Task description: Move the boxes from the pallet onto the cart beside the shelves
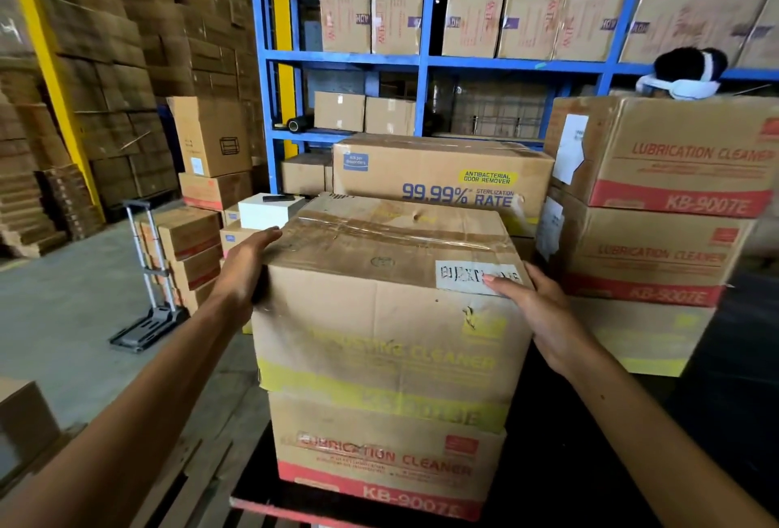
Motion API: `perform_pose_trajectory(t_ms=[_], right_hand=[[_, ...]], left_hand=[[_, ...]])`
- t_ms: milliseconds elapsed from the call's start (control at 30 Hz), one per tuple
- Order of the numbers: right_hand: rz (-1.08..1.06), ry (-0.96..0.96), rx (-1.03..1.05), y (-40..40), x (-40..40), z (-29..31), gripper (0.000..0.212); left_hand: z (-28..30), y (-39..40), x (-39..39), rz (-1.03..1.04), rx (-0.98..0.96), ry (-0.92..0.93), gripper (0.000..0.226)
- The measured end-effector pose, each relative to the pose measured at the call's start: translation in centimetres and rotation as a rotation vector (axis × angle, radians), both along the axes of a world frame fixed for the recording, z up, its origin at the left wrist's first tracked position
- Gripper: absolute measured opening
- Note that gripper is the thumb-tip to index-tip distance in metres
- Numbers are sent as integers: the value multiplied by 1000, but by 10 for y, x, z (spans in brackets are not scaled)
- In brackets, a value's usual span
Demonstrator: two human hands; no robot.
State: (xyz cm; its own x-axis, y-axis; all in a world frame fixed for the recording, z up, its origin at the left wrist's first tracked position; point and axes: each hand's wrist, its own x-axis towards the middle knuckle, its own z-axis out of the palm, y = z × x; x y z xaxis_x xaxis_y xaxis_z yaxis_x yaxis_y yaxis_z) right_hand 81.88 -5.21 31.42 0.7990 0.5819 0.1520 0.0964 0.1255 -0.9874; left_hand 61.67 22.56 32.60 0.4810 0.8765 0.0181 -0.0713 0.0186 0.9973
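A taped cardboard box with a yellow band (388, 317) stands in front of me on top of a red-banded "Lubrication Cleaner" box (388, 456). My left hand (248, 262) grips its upper left corner, and my right hand (535, 308) presses flat against its upper right side by a white label. Both boxes rest on a dark cart deck with a red front edge (269, 506). Behind them lies a "99.99% sterilization rate" box (442, 173). To the right stand two stacked red-banded boxes (657, 207) over a yellow-banded one.
Blue shelving (425, 59) filled with cartons rises straight ahead. A folding hand truck (147, 308) stands on the concrete floor at left beside more stacked boxes. Wooden pallet slats (185, 481) show at lower left. Another person's head (687, 72) appears behind the right stack.
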Motion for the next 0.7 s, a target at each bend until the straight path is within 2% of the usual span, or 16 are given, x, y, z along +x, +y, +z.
perform_pose_trajectory(t_ms=[367, 700], right_hand=[[23, 13, -18, -5, 7, 7, 36], [21, 17, -32, -6, 12, 6, 37]], left_hand=[[7, -12, 1, -5, -6, 12, 20], [6, -17, -2, -6, -6, 17, 27]])
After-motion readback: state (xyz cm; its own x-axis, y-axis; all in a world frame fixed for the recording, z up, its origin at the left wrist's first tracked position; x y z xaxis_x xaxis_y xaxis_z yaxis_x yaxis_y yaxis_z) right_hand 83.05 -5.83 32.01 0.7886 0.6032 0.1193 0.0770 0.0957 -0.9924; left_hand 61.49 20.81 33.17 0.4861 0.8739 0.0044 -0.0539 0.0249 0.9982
